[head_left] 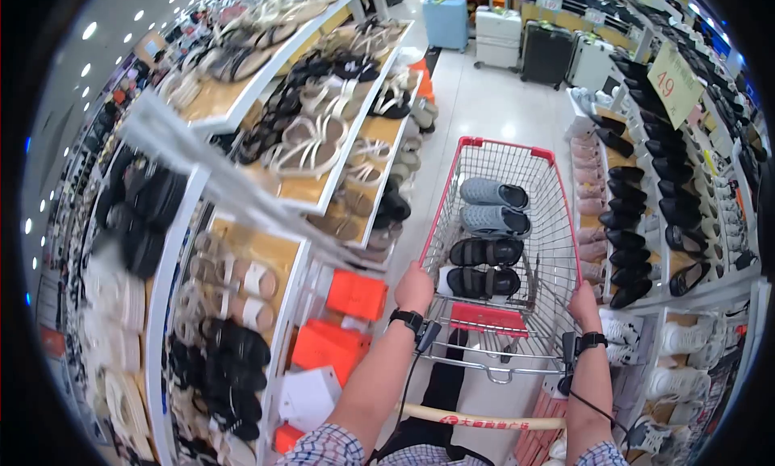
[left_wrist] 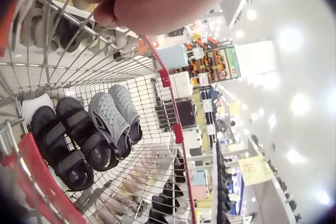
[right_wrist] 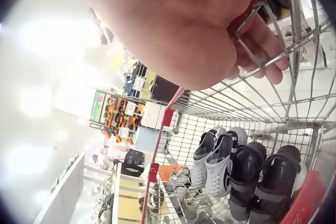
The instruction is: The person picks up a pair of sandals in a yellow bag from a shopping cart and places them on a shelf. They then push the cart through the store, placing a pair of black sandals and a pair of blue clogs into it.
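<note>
My left hand (head_left: 414, 288) grips the left side rim of a wire shopping cart (head_left: 552, 198) with red edging. The right hand (head_left: 584, 301) holds the opposite rim, and in the right wrist view its fingers (right_wrist: 266, 50) curl down over the outside of the wires. Inside the basket lie two grey perforated clogs (head_left: 494, 221) and, nearer me, two black strapped sandals (head_left: 483, 282). A red flap (head_left: 488, 319) sits at the basket's near end. The cart's pale handle bar (head_left: 500, 422) with red lettering crosses close to my body, with neither hand on it.
Shelves of sandals (head_left: 311, 143) line the left side, with orange shoeboxes (head_left: 357, 295) low beside the cart. Black shoes (head_left: 628, 232) fill racks on the right, under a yellow price sign (head_left: 675, 85). Several suitcases (head_left: 497, 37) stand across the far end of the white-floored aisle (head_left: 484, 103).
</note>
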Demonstrator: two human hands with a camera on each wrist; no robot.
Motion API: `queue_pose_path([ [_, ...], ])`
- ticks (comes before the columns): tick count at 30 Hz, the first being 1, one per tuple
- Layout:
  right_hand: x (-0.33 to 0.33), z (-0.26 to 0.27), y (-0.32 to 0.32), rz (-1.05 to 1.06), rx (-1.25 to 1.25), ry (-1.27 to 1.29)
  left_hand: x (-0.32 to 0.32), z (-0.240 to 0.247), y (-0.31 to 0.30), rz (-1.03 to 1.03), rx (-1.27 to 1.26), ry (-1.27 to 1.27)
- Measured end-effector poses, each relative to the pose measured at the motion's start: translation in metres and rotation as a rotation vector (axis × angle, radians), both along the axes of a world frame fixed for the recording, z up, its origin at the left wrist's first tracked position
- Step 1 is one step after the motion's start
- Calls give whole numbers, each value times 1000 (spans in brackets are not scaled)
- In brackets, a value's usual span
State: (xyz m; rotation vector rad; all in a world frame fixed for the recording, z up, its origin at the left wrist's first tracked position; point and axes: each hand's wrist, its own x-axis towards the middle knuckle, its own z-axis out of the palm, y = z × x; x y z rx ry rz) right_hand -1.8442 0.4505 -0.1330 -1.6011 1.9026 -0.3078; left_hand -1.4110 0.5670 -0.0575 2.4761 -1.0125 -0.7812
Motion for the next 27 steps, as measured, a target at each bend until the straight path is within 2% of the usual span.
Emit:
queue_pose_path([
  [1,4,-3,-23,-19,-9,3,8,-3,-26,-17,-12,18],
  [4,12,9,-88,339,-200,235,42,-35,-100,-87,-51,110],
  [5,26,42,-110,157,68,-4,52,-59,-123,-135,-70,175],
  [6,0,20,-146,161,296,128,62,-81,-147,-125,-130,298],
  [8,-20,61,-185,686,30,251,88,-13,-195,-245,171,570],
  [9,-23,76,-197,665,-360,353,98,15,-213,-342,122,408],
  [10,-9,105,-205,639,-366,349,107,39,-232,-441,63,241],
  [11,21,158,-204,334,-159,-30,115,47,-244,-616,-240,-47],
  [12,47,206,-192,7,34,-407,109,103,-253,-501,-153,363],
  [13,66,248,-172,152,-52,-352,110,115,-260,-587,-185,481],
  [14,79,275,-156,290,-135,-276,100,163,-253,-692,-225,379],
  [15,78,266,-139,269,-173,-253,98,155,-250,-740,-258,395],
  [16,77,249,-121,259,-214,-229,82,206,-234,-678,-83,383],
  [18,86,239,-104,247,-256,104,89,157,-217,-751,-329,255],
  [19,88,233,-106,223,-272,107,86,149,-214,-678,-428,182],
  [20,87,225,-109,341,-478,245,81,144,-211,-592,-520,111],
  [21,90,222,-118,465,-676,386,83,132,-213,-600,-523,111],
  [23,97,222,-151,481,-618,372,87,112,-230,-751,-429,-342],
  [27,106,209,-237,533,-570,332,86,112,-304,-615,-535,-405],
])
